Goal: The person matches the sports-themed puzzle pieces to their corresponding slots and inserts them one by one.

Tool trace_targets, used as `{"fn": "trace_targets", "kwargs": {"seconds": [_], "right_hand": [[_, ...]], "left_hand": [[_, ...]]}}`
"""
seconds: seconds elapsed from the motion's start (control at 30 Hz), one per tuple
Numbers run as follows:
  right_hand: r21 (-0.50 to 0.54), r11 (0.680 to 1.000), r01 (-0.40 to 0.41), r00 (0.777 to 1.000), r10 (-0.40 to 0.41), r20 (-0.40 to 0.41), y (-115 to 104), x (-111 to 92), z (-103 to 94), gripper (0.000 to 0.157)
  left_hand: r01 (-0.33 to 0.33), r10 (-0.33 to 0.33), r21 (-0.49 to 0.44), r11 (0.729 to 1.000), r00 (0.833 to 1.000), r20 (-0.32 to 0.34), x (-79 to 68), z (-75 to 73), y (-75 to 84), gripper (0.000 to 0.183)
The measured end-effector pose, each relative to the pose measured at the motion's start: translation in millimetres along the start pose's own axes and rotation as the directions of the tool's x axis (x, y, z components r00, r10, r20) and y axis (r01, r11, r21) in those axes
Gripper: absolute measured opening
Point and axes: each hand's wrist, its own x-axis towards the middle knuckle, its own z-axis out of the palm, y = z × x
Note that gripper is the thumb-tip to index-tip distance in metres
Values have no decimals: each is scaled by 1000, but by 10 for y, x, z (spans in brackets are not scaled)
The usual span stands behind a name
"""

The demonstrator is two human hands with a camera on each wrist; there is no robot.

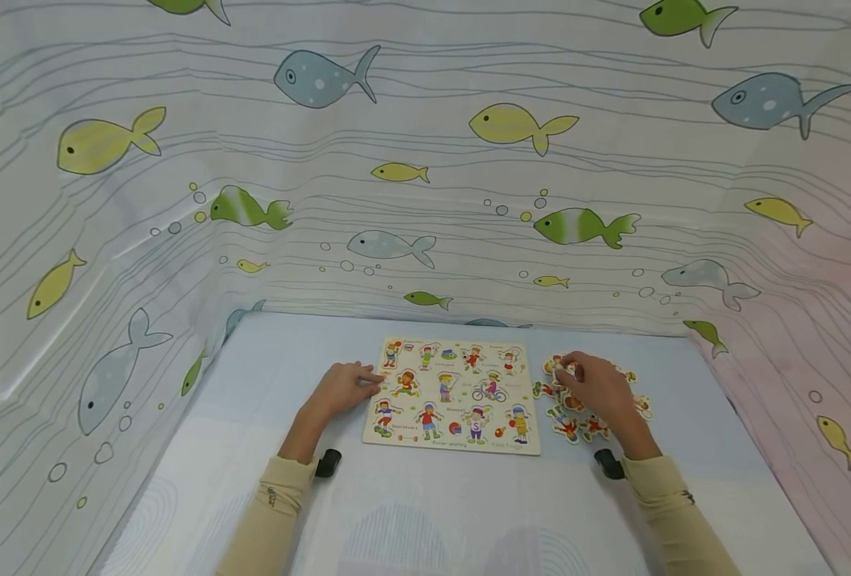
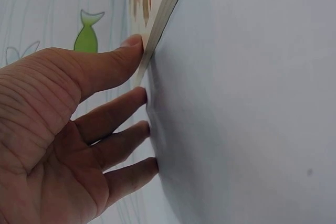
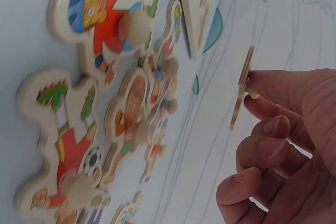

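Note:
A wooden peg puzzle board (image 1: 497,406) printed with sports figures lies flat on the table. My left hand (image 1: 342,392) is at its left side; in the left wrist view the thumb touches the board's edge (image 2: 167,17) and the fingertips rest on the tabletop. Over a heap of knobbed puzzle pieces (image 1: 565,424), right of the board, is my right hand (image 1: 601,390). It pinches one thin wooden puzzle piece (image 3: 241,90) by its knob, between thumb and index finger. That piece appears edge-on in the right wrist view, so its picture is hidden.
Loose pieces lie close together, some overlapping, among them a blue-helmeted figure (image 3: 107,30) and a soccer player (image 3: 73,150). The pale table (image 1: 289,520) is bordered by a fish-patterned wall covering (image 1: 461,264) at the back and sides.

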Motion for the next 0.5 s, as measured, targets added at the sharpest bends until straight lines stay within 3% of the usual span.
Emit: {"fn": "trace_targets", "kwargs": {"seconds": [0.3, 0.5], "right_hand": [[48, 999, 26, 999, -28, 45, -180, 63, 88, 28], [17, 997, 78, 997, -78, 19, -293, 95, 168, 27]], "left_hand": [[-2, 2, -5, 1000, 1000, -5, -5, 12, -16, 26], [-4, 4, -5, 1000, 1000, -10, -10, -1, -3, 26]]}}
